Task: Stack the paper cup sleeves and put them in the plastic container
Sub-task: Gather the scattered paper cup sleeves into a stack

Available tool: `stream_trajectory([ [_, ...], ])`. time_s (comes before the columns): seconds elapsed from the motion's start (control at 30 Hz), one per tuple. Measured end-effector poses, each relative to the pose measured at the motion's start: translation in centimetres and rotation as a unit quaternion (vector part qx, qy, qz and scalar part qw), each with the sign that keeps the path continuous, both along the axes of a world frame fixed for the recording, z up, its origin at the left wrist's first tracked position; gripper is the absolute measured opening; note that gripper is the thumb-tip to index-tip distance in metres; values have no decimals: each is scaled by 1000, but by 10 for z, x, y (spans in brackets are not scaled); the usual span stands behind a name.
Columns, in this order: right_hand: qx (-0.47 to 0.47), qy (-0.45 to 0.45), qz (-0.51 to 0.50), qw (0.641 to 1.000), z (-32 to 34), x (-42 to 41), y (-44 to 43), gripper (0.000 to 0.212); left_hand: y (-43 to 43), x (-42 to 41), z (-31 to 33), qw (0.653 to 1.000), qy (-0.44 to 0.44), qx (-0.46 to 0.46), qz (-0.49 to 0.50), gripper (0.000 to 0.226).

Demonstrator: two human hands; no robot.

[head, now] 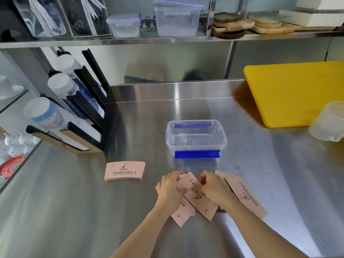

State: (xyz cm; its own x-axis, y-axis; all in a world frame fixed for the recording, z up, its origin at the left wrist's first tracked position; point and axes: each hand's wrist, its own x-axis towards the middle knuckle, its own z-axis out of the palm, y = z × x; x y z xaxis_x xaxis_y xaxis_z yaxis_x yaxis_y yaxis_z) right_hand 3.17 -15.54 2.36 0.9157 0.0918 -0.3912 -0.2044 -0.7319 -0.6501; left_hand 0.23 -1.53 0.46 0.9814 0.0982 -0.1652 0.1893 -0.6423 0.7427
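Pink paper cup sleeves (245,194) lie scattered flat on the steel counter near its front. A neat stack of sleeves (124,171) sits apart to the left. Just behind the loose ones stands a clear plastic container (223,135) with blue clips, lidless and with nothing in it. My left hand (171,189) and my right hand (214,187) both rest on the loose pile, fingers pinching one sleeve (193,194) that lies between them. Further sleeves are partly hidden under my hands.
A black rack of paper cups (74,116) stands at the left. A yellow cutting board (294,94) leans at the back right, with a translucent jug (329,121) beside it. A shelf above holds lidded containers (176,17) and wooden trays (242,23).
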Motion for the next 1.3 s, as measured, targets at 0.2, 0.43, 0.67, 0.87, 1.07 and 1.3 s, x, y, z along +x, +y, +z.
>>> stream_trajectory([
  [0.2,91,-22,0,996,21,9,-3,26,7,8,20,965,-2,-240,102,39],
  [0.43,332,10,-81,940,24,2,3,19,13,7,32,955,26,-290,57,10],
  [0.67,78,11,31,996,11,-5,14,23,44,12,38,960,-63,-222,158,23],
  [0.87,-168,43,182,968,8,-24,42,86,56,9,36,954,-83,-190,215,8],
  [1.07,-156,86,193,965,2,-16,49,53,60,7,37,952,-73,-202,217,11],
  [1.3,215,184,-31,959,15,4,25,18,64,10,38,953,-53,-202,220,13],
])
